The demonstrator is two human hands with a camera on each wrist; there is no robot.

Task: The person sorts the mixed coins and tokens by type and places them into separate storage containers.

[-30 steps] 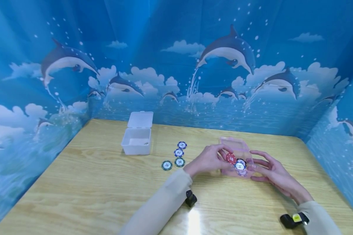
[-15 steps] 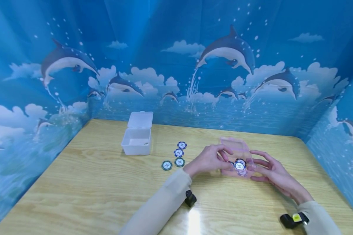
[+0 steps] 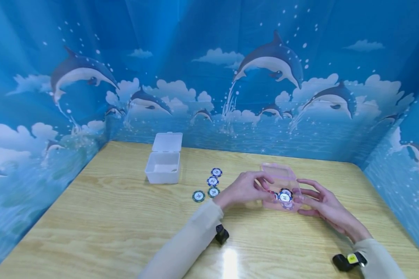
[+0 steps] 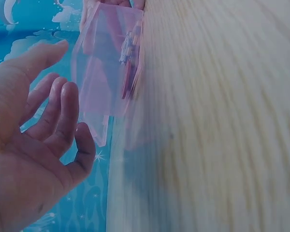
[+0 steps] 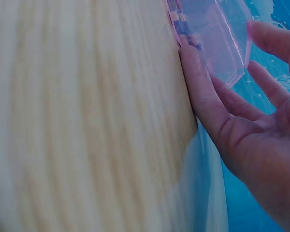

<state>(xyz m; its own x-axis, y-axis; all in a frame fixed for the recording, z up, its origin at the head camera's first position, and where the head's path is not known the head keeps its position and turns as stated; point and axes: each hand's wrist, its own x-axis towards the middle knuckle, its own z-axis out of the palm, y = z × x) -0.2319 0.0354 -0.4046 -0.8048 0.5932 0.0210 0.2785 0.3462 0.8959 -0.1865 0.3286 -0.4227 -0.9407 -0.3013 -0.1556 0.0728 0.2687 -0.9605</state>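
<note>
A clear pink box (image 3: 281,180) stands open on the wooden table (image 3: 108,221), with several poker chips (image 3: 284,197) stacked inside. My left hand (image 3: 246,188) hovers at the box's left side with its fingers relaxed and nothing in them. The left wrist view shows that hand (image 4: 43,145) a little apart from the pink box (image 4: 108,63). My right hand (image 3: 315,197) lies with straight fingers along the box's right side. In the right wrist view, its fingers (image 5: 203,87) touch the box (image 5: 212,34) beside the chips (image 5: 176,19).
An open white box (image 3: 163,163) stands at the back left. Loose chips lie between it and my left hand: blue ones (image 3: 216,172) (image 3: 212,181) and green ones (image 3: 213,192) (image 3: 198,196). Blue dolphin-print walls (image 3: 209,77) enclose the table on three sides.
A second ago my left hand pinched a red chip over the pink box. It has let go of the chip, and the hand and forearm have drawn slightly leftward.
</note>
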